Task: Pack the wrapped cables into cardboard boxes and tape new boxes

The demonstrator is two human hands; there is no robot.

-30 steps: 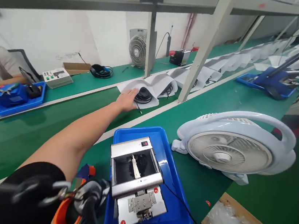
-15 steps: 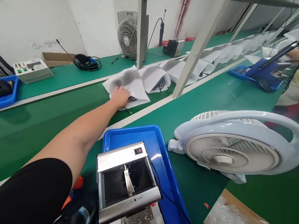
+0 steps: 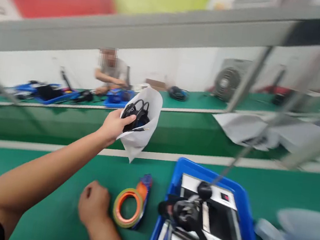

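Left hand (image 3: pixel 114 125) gripping a white sleeve (image 3: pixel 144 133) that holds a coiled black cable (image 3: pixel 137 114), raised above the green table (image 3: pixel 49 200); right hand (image 3: pixel 92 205) curled shut, nothing visible in it, just beside an orange tape roll (image 3: pixel 128 207).

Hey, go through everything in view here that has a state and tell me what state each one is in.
left hand: shut on the coiled black cable and white sheet.
coiled black cable: bundled, lifted up, wrapped in the sheet.
white sheet: folded around the cable, hanging below the hand.
orange tape roll: lying flat on the green bench.
right hand: curled, nothing visible in it, beside the tape roll.
far fan: too blurred to tell.
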